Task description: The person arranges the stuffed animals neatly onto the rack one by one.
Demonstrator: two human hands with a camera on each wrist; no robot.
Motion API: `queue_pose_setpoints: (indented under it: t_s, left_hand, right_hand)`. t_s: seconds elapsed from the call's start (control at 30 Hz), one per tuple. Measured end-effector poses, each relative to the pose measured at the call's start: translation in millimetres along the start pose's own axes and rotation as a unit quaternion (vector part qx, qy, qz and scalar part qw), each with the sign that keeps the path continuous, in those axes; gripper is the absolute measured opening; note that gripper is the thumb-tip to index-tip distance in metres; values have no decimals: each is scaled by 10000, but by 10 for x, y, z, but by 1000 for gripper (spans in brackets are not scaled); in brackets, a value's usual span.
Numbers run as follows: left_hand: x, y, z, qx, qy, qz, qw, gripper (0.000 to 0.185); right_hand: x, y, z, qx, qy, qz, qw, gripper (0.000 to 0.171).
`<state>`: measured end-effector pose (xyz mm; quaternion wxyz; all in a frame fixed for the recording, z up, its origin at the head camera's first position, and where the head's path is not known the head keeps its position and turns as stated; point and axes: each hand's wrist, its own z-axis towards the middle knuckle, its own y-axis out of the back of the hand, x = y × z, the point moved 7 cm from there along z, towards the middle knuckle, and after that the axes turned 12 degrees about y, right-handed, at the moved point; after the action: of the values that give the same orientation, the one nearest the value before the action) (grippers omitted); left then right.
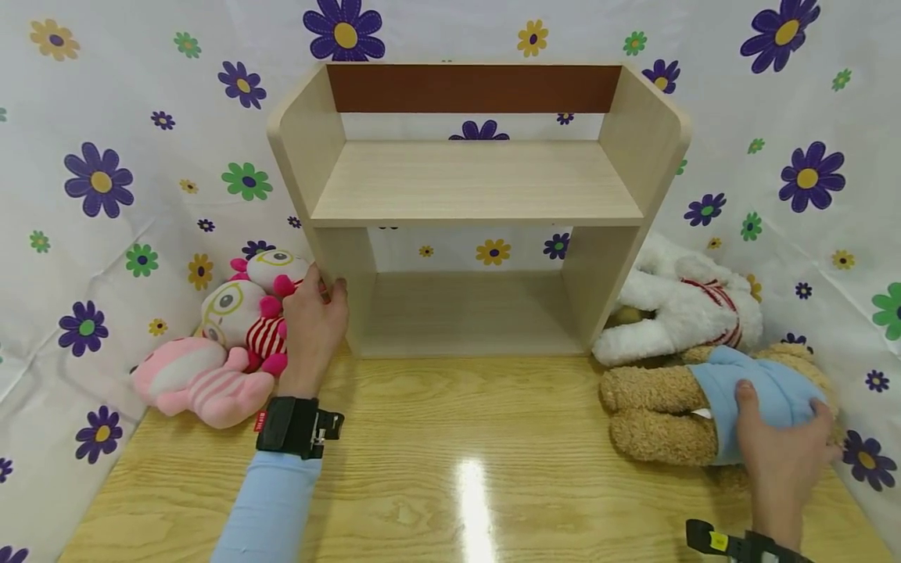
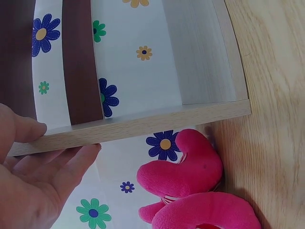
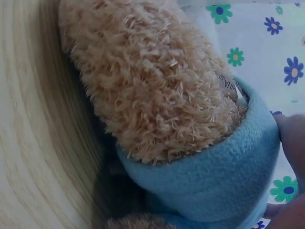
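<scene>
A small wooden shelf (image 1: 479, 222) with two levels stands at the back of the table. My left hand (image 1: 313, 332) pinches the front edge of its left side panel (image 2: 143, 125), thumb inside and fingers outside. On the right, a brown teddy bear (image 1: 658, 391) in a blue top (image 3: 205, 191) lies on its side or back; I cannot tell which. My right hand (image 1: 784, 446) grips its body through the blue top, with thumb and fingers spread across it. Part of that hand is cut off in the right wrist view.
Left of the shelf, several pink and red-striped plush toys (image 1: 225, 383) are piled against the flowered cloth (image 1: 162, 258). A white plush toy (image 1: 683, 313) with a striped scarf lies between the shelf's right side and the bear. The wooden tabletop (image 1: 415, 453) extends in front.
</scene>
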<state>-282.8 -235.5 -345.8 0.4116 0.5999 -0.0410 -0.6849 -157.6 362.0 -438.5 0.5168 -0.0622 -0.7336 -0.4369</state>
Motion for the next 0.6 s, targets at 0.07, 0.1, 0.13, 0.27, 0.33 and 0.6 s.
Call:
queue_pose_setpoints:
  t_s: [0.07, 0.1, 0.13, 0.27, 0.33, 0.6]
  left_hand:
    - [0, 3, -5, -19, -42, -24, 10000, 37]
    - [2, 4, -5, -33, -57, -38, 10000, 37]
    - [6, 3, -4, -43, -66, -40, 10000, 37]
    - [34, 2, 11, -101, -18, -77, 9999, 36]
    - [44, 3, 17, -134, 12, -92, 9999, 35]
    - [28, 0, 6, -77, -11, -168, 9998, 31]
  right_hand:
    - [-11, 18, -3, -453, -39, 309, 9985, 98]
    - [-16, 31, -8, -699, -65, 448, 9965, 92]
    - [-23, 47, -19, -952, -68, 570, 9938, 84]
    - [-37, 113, -74, -1688, -79, 844, 9820, 42]
    - [-22, 142, -109, -1956, 7, 897, 9766, 27]
    - [180, 273, -258, -3247, 1300, 1094, 9304, 27]
